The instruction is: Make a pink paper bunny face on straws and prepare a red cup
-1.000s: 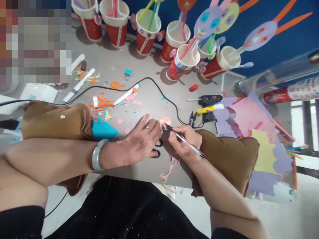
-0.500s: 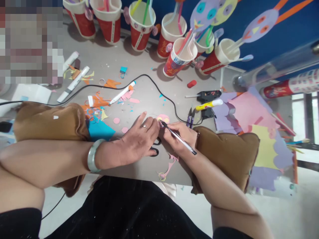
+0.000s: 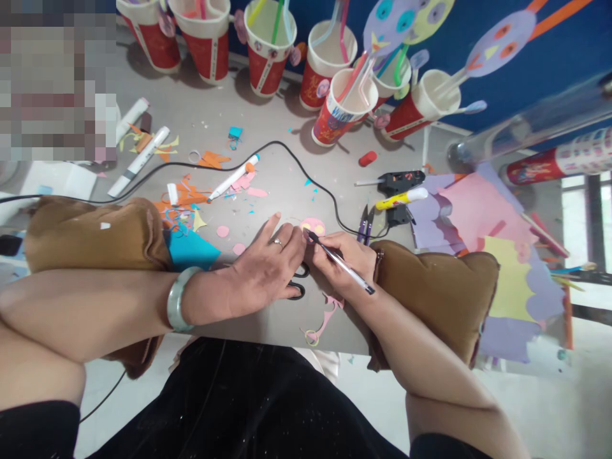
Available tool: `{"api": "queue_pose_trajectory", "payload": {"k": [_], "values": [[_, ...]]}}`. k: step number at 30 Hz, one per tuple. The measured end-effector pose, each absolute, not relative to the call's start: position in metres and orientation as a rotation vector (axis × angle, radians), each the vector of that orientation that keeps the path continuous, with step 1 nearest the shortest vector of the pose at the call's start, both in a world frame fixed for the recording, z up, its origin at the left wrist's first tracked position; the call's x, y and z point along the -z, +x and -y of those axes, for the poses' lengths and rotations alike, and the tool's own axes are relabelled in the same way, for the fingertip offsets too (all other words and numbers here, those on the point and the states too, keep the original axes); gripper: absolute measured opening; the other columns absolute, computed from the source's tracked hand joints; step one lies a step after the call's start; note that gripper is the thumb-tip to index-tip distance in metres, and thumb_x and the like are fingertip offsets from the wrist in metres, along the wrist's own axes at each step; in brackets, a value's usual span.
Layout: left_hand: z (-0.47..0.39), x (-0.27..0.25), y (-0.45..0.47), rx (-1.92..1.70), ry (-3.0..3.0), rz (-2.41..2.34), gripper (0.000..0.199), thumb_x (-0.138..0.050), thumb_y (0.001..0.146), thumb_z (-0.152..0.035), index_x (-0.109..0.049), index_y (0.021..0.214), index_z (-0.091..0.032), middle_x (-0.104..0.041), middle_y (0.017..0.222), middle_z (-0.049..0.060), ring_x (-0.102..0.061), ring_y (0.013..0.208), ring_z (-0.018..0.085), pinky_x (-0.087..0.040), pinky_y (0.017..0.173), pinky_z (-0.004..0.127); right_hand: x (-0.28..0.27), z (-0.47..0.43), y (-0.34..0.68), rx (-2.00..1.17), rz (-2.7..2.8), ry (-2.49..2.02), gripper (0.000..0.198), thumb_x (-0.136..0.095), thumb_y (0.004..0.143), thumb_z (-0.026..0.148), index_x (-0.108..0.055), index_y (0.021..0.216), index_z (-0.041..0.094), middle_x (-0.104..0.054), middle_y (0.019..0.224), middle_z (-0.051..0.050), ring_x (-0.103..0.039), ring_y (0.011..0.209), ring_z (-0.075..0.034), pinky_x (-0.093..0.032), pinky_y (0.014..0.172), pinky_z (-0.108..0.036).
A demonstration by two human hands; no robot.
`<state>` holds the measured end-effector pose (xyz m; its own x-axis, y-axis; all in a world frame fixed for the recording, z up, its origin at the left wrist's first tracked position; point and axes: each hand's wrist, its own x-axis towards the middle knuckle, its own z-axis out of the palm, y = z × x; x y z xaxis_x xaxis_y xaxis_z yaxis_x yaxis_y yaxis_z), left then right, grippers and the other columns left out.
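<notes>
My right hand [image 3: 348, 258] is closed around a pen [image 3: 345, 268] with a clear barrel and black ends. Its tip meets a small pink paper cutout [image 3: 314, 224] with yellow spots, flat on the table. My left hand [image 3: 262, 262] lies palm down, thumb and little finger spread, its middle fingertips at the cutout's left edge. Fingers hide part of the cutout, and any mark on it is too small to read. Under my left hand, the black handles of scissors [image 3: 300, 280] show; the blades are hidden. A pink paper offcut [image 3: 329, 313] lies nearer the table edge.
Red paper cups [image 3: 270, 70] with straws and paper faces line the back. A glue gun [image 3: 399, 185] and yellow marker [image 3: 400, 199] lie right, its black cord [image 3: 306, 167] crossing the table. Brown cushions [image 3: 433, 296] flank my arms. Paper scraps [image 3: 189, 197] and white markers [image 3: 234, 177] lie left.
The view has shifted very slightly. The pen has tilted a little, its tip still at the cutout. My left hand has stayed in place.
</notes>
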<state>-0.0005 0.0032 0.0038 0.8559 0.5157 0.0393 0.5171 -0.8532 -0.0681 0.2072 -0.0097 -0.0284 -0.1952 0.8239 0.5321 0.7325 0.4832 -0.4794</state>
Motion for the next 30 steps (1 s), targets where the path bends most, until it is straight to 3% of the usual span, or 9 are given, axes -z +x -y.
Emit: {"api": "queue_pose_trajectory", "payload": {"k": [30], "values": [[-0.0037,-0.0115,0.0,-0.093,-2.973,0.853,0.088,-0.062,0.095,-0.062,-0.047,0.151,0.005,-0.055,0.15,0.027,-0.052,0.133,0.039,-0.033,0.123,0.062,0.0289,0.01,0.2107,-0.112,1.988,-1.362,0.004,-0.065,0.091,0.026,-0.062,0.087,0.025,-0.072,0.072,0.002,-0.068,0.061,-0.014,-0.055,0.059,-0.025]]}}
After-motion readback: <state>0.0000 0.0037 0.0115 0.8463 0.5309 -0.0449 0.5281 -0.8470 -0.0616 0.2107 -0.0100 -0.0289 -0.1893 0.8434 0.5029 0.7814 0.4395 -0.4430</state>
